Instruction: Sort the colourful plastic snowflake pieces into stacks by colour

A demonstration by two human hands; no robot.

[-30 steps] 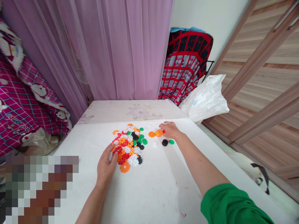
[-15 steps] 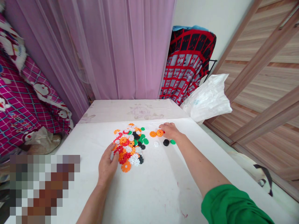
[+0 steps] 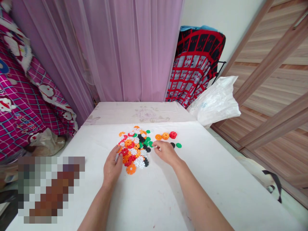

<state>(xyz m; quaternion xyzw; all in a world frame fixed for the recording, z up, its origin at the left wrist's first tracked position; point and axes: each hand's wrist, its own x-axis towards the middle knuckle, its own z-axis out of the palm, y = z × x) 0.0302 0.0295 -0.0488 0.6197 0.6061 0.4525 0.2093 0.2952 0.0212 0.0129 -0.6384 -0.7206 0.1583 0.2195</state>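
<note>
A loose pile of plastic snowflake discs (image 3: 133,149) in orange, red, white, green and black lies on the white tabletop. My left hand (image 3: 113,164) rests at the pile's left edge, thumb and fingers apart, nothing seen in it. At the pile's right side is my right hand (image 3: 166,152), its bent fingers loosely apart near a green snowflake disc (image 3: 150,144), with no piece visible in them. Beyond it sit an orange disc (image 3: 158,137), stacked orange discs (image 3: 165,136) and red discs (image 3: 173,134). My right hand partly covers a black disc (image 3: 173,145); a green disc (image 3: 178,145) lies beside that.
The white-covered table (image 3: 146,199) has a floral cloth strip (image 3: 115,113) along its far end. A white plastic bag (image 3: 218,101) stands at the far right corner. A purple curtain (image 3: 134,51) hangs behind, and wooden doors (image 3: 269,83) are on the right.
My right hand has moved left and nearer to me, from the red discs to the pile's right edge. The red discs are now uncovered. My left hand stays by the pile.
</note>
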